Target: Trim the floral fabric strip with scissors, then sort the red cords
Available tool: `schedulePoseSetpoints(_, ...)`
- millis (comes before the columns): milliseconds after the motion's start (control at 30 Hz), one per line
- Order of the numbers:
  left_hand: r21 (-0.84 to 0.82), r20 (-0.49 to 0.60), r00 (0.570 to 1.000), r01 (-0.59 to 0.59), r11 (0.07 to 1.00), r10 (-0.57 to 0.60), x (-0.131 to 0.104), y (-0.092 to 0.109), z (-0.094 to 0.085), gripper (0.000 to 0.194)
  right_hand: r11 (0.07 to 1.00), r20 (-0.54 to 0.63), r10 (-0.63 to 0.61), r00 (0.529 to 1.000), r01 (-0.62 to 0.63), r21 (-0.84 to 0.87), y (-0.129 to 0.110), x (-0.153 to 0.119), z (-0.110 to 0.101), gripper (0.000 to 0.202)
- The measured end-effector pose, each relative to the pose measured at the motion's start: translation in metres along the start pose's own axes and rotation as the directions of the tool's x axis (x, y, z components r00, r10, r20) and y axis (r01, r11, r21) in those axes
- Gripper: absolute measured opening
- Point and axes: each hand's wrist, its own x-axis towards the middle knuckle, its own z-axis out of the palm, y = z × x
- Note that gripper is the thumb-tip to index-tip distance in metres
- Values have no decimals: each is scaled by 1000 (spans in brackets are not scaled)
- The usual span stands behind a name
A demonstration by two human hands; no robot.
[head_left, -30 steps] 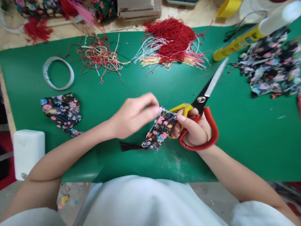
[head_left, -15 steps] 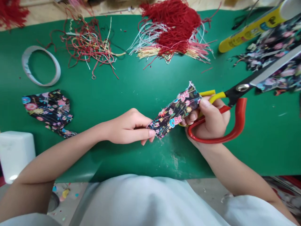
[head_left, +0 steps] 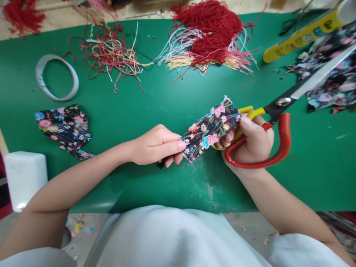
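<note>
A strip of black floral fabric [head_left: 210,129] stretches between my two hands above the green table. My left hand [head_left: 158,146] pinches its lower left end between thumb and fingers; a dark frayed edge pokes out beneath those fingers. The upper right end is gripped by the thumb and fingertips of my right hand [head_left: 254,139]. That same hand also carries scissors [head_left: 284,102] with red and yellow handles, their blades pointing away to the upper right. Another crumpled piece of the same floral fabric [head_left: 66,128] lies on the table to the left.
At the back are tangled cords [head_left: 111,55] and a bundle of red and pale cords [head_left: 214,37]. A white ring [head_left: 75,83] and a white block [head_left: 26,178] are at left. A yellow tube [head_left: 303,35] and a floral fabric heap [head_left: 342,74] sit at right.
My left fingers have shifted slightly along the fabric's end, and a dark frayed edge now shows below them. The table scene has slid slightly to the right in view.
</note>
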Motion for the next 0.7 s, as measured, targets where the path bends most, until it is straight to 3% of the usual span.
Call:
schedulePoseSetpoints(200,-102,-64,994,85,991,-91,2,-1,3,55,998,22,-31,999,32,-54,4,-8,-1,33)
schedulePoseSetpoints(433,-67,-97,994,53,996,-59,3,-4,4,56,872,191,-189,963,254,-419,4,-21,5,22)
schedulePoseSetpoints(600,88,-65,996,-47,995,53,5,-6,3,44,893,216,-149,965,225,-389,-2,-19,7,24)
schedulePoseSetpoints(700,-93,-179,981,-90,992,73,8,-11,4,37,912,237,-102,966,186,-365,-5,-17,6,24)
